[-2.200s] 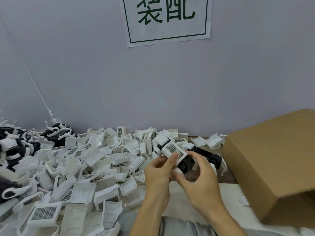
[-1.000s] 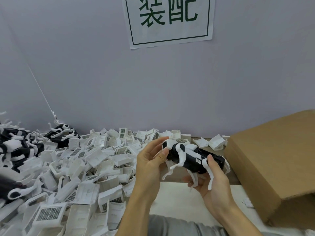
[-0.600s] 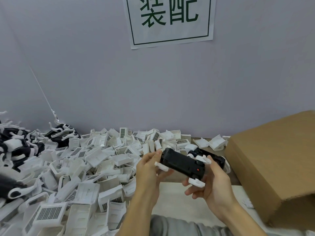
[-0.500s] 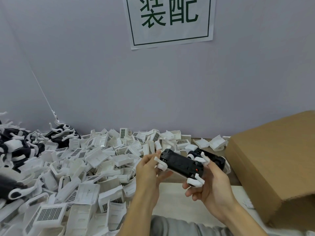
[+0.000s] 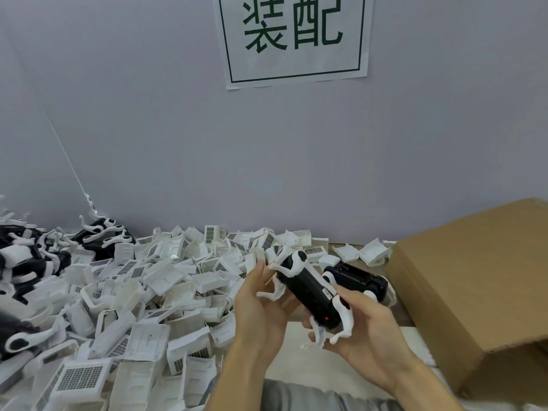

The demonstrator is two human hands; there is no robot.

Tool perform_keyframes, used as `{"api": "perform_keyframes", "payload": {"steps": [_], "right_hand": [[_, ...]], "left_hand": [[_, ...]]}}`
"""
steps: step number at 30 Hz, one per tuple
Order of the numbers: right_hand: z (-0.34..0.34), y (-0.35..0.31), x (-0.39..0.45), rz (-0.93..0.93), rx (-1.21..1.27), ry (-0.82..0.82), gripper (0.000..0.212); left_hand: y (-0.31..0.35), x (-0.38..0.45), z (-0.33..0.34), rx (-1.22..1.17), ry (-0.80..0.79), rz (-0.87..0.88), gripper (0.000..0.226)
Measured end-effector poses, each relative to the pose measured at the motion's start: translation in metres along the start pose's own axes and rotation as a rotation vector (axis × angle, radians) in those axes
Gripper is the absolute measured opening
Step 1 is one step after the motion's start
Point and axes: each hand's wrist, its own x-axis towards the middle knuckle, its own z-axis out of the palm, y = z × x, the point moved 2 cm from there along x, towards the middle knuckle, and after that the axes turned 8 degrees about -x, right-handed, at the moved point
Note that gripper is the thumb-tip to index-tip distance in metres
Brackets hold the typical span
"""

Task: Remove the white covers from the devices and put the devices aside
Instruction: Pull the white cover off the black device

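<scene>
I hold a black device (image 5: 307, 289) with white leg-like clips between both hands, above the table's front edge. My left hand (image 5: 259, 304) cups its far end with fingers curled round a white leg. My right hand (image 5: 363, 327) supports the near end from below, fingers curled under the white legs. No white cover sits on this device. A second black device (image 5: 357, 277) lies on the table just behind it. A big heap of white covers (image 5: 154, 292) fills the left half of the table.
A pile of black-and-white devices (image 5: 32, 256) sits at the far left by the wall. A cardboard box (image 5: 474, 292) stands at the right. A paper sign (image 5: 293, 37) hangs on the grey wall. Loose white covers (image 5: 372, 252) lie near the box.
The white cover came off the device and is gone from my hands. Both hands have turned the bare black device over, tilting its near end down toward my right hand.
</scene>
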Motion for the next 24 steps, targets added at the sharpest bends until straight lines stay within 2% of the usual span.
{"api": "perform_keyframes", "payload": {"steps": [2,5,7,10,12,14,16,18,20,22,24], "right_hand": [[-0.005,-0.002,0.000,-0.055,-0.022,0.055,0.051],[-0.007,-0.009,0.000,-0.147,-0.196,0.100,0.057],[-0.008,-0.017,-0.004,-0.205,-0.352,0.110,0.058],[-0.009,-0.033,-0.010,-0.260,-0.617,0.101,0.041],[-0.011,-0.043,-0.015,-0.238,-0.734,0.088,0.038],[-0.009,-0.051,-0.021,-0.151,-0.847,0.060,0.040],[-0.004,-0.055,-0.028,-0.059,-1.076,0.024,0.032],[0.003,-0.055,-0.034,-0.011,-1.309,0.025,0.019],[0.007,-0.050,-0.035,-0.019,-1.469,0.081,0.016],[0.009,-0.047,-0.038,-0.046,-1.537,0.145,0.020],[0.002,-0.051,-0.044,-0.052,-1.385,0.153,0.024]], "left_hand": [[0.002,0.001,-0.001,0.034,0.031,0.007,0.039],[0.007,0.004,-0.002,0.143,0.068,-0.002,0.050],[0.011,0.004,-0.004,0.186,-0.001,-0.022,0.056],[0.013,0.001,-0.002,0.325,-0.169,-0.041,0.052],[0.011,0.000,0.001,0.394,-0.241,-0.028,0.052],[0.009,0.001,0.002,0.413,-0.245,-0.012,0.039],[0.006,0.001,0.003,0.471,-0.236,-0.015,0.027],[0.000,0.001,0.003,0.549,-0.210,-0.046,0.028],[-0.005,0.001,0.005,0.591,-0.181,-0.076,0.039],[-0.007,-0.001,0.006,0.579,-0.172,-0.087,0.047],[-0.006,-0.002,0.007,0.502,-0.149,-0.088,0.053]]}}
